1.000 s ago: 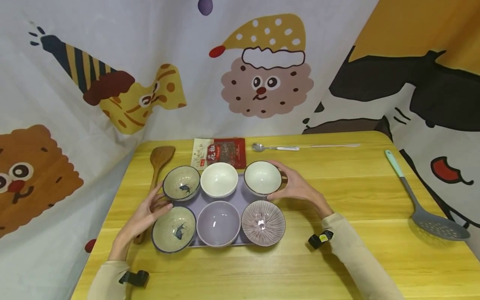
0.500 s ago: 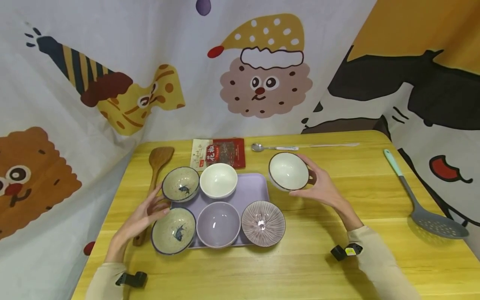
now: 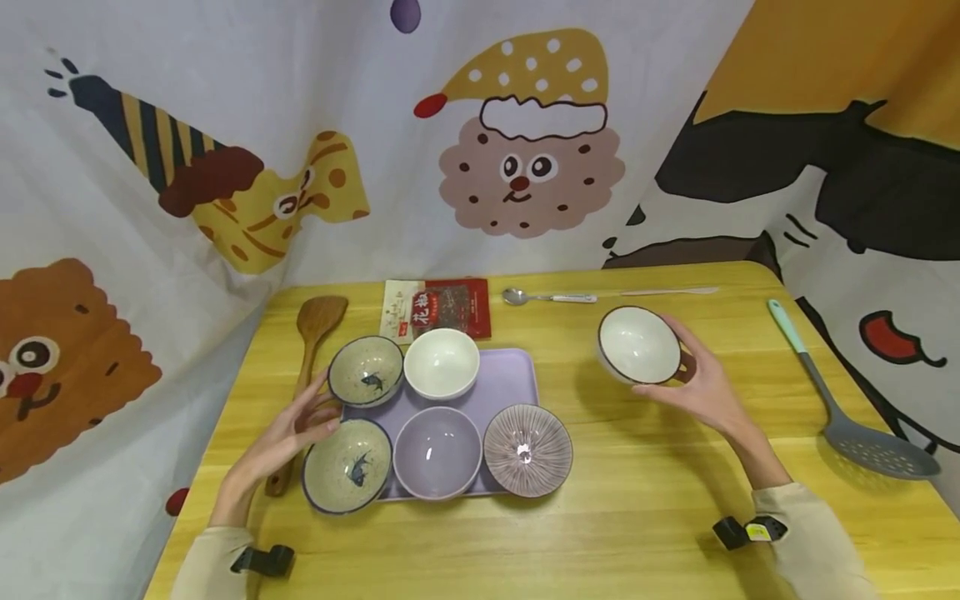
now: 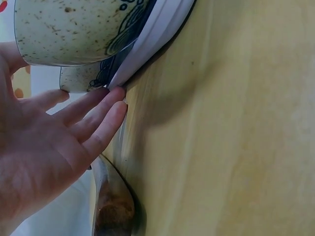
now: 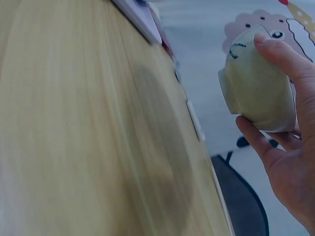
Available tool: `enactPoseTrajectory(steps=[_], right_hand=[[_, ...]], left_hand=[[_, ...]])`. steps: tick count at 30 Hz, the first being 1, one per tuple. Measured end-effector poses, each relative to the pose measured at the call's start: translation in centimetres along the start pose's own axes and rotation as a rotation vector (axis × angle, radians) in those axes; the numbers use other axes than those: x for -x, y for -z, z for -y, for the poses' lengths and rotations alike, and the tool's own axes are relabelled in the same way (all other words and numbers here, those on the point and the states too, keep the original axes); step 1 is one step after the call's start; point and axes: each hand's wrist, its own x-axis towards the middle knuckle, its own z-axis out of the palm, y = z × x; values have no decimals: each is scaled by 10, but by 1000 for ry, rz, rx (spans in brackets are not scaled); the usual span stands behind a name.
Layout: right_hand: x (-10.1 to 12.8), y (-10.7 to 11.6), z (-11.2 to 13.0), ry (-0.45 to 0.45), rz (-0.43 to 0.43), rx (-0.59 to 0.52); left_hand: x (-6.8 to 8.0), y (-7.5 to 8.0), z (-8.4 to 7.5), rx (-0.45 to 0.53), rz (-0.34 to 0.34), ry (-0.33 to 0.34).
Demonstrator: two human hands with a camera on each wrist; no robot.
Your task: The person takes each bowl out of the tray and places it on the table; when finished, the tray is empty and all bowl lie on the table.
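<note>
My right hand [image 3: 693, 379] grips a white bowl with a dark rim [image 3: 638, 345] and holds it tilted above the table, right of the lilac tray [image 3: 510, 377]; the right wrist view shows its pale outside [image 5: 256, 91] between thumb and fingers. On the tray stand two speckled fish bowls [image 3: 367, 370] [image 3: 348, 465], a plain white bowl [image 3: 441, 362], a lilac bowl [image 3: 437, 452] and a striped bowl [image 3: 527, 450]. My left hand [image 3: 288, 433] lies flat, its straight fingers [image 4: 101, 110] touching the tray's left edge [image 4: 147, 44] between the fish bowls.
A wooden spatula [image 3: 315, 333] lies left of the tray, partly under my left hand. A red spice packet [image 3: 442, 307] and a metal spoon [image 3: 547, 296] lie at the back. A grey slotted turner [image 3: 847, 408] rests at the right edge. Cartoon-printed cloth surrounds the table.
My right hand has lifted the dark-rimmed white bowl off the tray's back right corner and carried it right. The left hand has stayed at the tray's left edge.
</note>
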Motion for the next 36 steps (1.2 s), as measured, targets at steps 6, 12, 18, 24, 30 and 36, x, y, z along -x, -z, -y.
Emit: enactPoseTrajectory(steps=[6, 12, 18, 24, 30, 36], right_hand=[[16, 22, -12, -34, -51, 63], [32, 41, -25, -99, -123, 134], [42, 56, -37, -192, -184, 214], [48, 69, -50, -242, -229, 239], [53, 82, -58, -335, -257, 232], [54, 92, -70, -374, -301, 258]], left_hand=[[-2, 1, 2, -21, 23, -18], [-3, 3, 2, 18, 70, -16], [-4, 3, 2, 16, 102, 9], [-11, 1, -4, -49, 119, 72], [-20, -2, -13, -102, 132, 107], [-28, 0, -14, -130, 136, 116]])
